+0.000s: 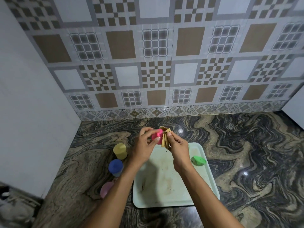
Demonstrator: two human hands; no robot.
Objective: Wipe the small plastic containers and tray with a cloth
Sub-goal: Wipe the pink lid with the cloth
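My left hand (144, 145) holds a small pink container (157, 136) above the far edge of the pale green tray (166, 186). My right hand (176, 146) presses a folded tan cloth (165, 137) against the container's right side. A green container (198, 160) lies on its side on the tray's right part. Left of the tray, upside down on the counter, stand a yellow container (120, 150), a blue one (115, 167) and a light pink one (106, 189), the last partly hidden by my left forearm. The tray's floor shows brownish stains.
The marbled dark stone counter (246, 153) runs to the patterned tile wall (156, 63) at the back. A plain white wall (29, 112) closes the left side. A white panel (294, 106) juts in at the right.
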